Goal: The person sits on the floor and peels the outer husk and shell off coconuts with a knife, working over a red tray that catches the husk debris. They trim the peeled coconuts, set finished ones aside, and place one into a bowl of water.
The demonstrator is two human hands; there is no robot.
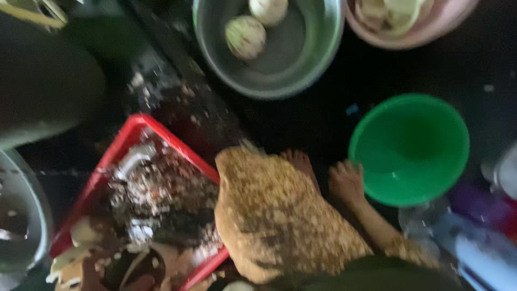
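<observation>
Green and round, a plastic basin (409, 148) stood empty on the dark floor (323, 118). Just left of the basin were two bare feet (346, 183), the nearer one almost touching its rim. Further left, a knee in yellow-brown patterned cloth (274, 215) overlapped a red plastic crate (116, 153) filled with blurred peelings and scraps. Above and left of the basin, well apart from it, sat a grey metal bowl (301, 59) holding two pale round vegetables (246, 36). Straight above the basin was a pink bowl (431, 29). Neither the left hand nor the right hand showed in view, so the grip of each could not be told.
</observation>
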